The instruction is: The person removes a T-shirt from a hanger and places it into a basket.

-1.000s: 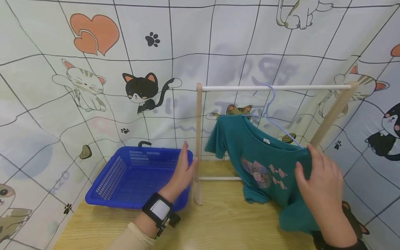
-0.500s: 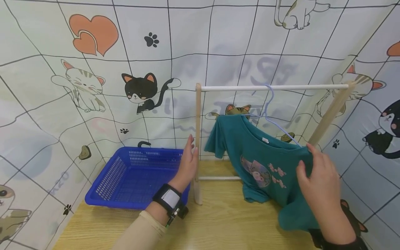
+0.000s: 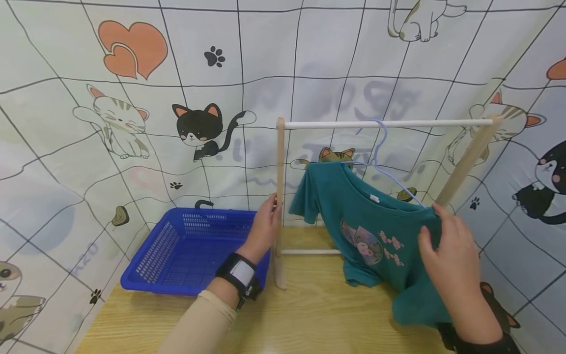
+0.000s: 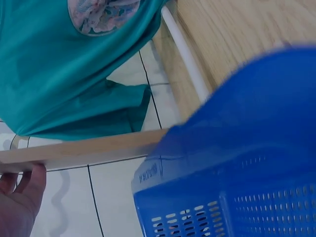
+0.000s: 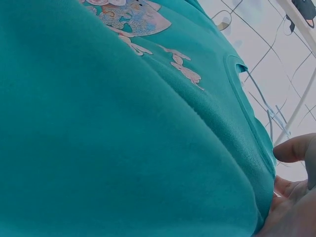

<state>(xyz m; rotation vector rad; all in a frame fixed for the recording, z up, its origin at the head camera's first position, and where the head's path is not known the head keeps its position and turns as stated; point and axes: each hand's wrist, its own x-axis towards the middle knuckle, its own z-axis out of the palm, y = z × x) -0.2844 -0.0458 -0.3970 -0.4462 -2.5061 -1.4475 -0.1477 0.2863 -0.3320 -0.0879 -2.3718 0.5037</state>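
I now see the left hand (image 3: 262,231) curled on the left post (image 3: 280,167) of the rack (image 3: 469,160), fingers straight beside it just before; I judge that steadies things. The right hand (image 3: 455,263), thumb and fingers spread, touches the near shoulder of the teal T-shirt (image 3: 367,216), which slants from a lilac hanger (image 3: 376,152) on the white rail (image 3: 327,125), round print facing out.

Head view bright, evenly lit, faint shadow under the basket (image 3: 194,258); wrist views greyer, shirt (image 5: 123,163) shaded in the right, basket's rim (image 4: 289,55) blurred in the left.
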